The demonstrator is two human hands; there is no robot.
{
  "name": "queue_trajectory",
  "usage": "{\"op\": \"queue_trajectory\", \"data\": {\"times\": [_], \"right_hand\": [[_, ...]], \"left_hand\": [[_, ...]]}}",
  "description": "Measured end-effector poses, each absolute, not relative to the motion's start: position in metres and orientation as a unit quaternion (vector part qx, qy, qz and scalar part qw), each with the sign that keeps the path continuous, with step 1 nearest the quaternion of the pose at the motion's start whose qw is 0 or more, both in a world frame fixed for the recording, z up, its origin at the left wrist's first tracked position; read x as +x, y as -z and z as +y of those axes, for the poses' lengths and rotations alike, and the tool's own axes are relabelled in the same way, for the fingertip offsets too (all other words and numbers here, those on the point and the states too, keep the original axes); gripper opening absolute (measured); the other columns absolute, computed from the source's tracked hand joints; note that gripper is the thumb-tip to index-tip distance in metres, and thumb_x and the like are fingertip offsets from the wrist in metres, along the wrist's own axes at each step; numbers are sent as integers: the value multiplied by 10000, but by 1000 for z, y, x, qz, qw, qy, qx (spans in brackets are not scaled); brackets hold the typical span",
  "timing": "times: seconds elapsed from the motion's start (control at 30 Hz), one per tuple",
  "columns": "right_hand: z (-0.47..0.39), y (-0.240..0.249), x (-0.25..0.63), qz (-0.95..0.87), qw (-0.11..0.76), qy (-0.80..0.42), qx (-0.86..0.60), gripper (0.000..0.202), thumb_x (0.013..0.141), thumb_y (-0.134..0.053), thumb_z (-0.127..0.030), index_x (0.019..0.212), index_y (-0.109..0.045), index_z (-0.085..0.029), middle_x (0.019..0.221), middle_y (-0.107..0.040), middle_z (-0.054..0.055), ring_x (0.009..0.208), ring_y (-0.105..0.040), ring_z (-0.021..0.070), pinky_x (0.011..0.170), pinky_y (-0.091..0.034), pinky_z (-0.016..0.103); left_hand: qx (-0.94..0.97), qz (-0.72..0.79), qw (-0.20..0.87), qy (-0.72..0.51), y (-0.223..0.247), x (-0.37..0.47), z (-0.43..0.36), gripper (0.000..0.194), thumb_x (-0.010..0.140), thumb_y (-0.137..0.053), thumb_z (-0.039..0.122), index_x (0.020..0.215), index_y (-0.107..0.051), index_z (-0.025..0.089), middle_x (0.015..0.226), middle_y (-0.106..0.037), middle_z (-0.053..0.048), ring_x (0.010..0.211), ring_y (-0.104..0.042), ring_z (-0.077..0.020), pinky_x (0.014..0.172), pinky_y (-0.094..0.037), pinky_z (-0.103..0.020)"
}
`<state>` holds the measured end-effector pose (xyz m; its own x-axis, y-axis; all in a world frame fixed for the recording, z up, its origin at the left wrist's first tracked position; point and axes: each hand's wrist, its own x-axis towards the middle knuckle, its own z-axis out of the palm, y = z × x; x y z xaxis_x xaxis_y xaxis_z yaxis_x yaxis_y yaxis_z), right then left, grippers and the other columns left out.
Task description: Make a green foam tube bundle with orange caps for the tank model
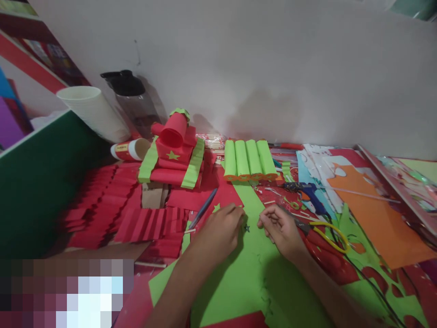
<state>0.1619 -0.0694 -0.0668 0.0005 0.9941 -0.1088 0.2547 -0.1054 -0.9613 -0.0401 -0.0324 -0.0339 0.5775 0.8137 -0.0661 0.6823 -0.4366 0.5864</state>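
Over a large green sheet [235, 282], my left hand [221, 228] is closed, fingertips pinched together; what they hold, if anything, is too small to make out. A small dark star [247, 228] lies on the sheet just right of those fingertips. My right hand [278, 228] is a short way to the right, fingers curled and thumb against the index finger, its contents unclear. Behind the hands stand a red paper model [175, 152] with green strips and a yellow star, and a row of green paper rolls [251, 157] with orange ends.
A blue glue gun [309, 193] and yellow-handled scissors [331, 234] lie on the right, near an orange sheet [378, 214]. Pleated red paper [150, 223], a pen [204, 208] and a green box [44, 182] are on the left. White cups [92, 111] and a bottle [136, 107] stand behind.
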Motion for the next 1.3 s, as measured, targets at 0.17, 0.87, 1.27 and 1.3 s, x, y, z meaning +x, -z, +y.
{"op": "queue_trajectory", "data": {"times": [0.17,0.87,1.27,1.3], "right_hand": [[-70,70,163,-542,407,-462,-572,246,927,-566,-429,868,-536,-192,743,-591,1,559,-464,84,450,-335,199],[-70,71,162,-610,327,-406,-597,138,864,-583,-252,995,-615,-221,894,-671,28,670,-548,135,573,-434,244],[-68,78,164,-629,300,-384,-606,137,854,-590,-278,981,-616,-232,752,-634,-15,576,-516,123,537,-392,240],[-68,78,163,-631,301,-384,-604,131,862,-584,-286,976,-616,-231,738,-626,-17,574,-512,123,534,-388,238]], "left_hand": [[828,447,330,-74,36,-36,-37,162,921,-434,196,1009,-571,188,1075,-595,-102,908,-588,-223,737,-424,-311],[792,460,383,-120,43,-32,-35,156,911,-420,169,842,-553,212,835,-652,-48,730,-566,-172,618,-297,-258],[792,443,400,-131,43,-32,-36,152,923,-420,172,922,-560,228,921,-674,-38,786,-591,-165,639,-331,-240],[791,443,401,-129,43,-32,-35,150,922,-422,171,929,-561,229,921,-675,-36,785,-593,-165,642,-334,-241]]}}
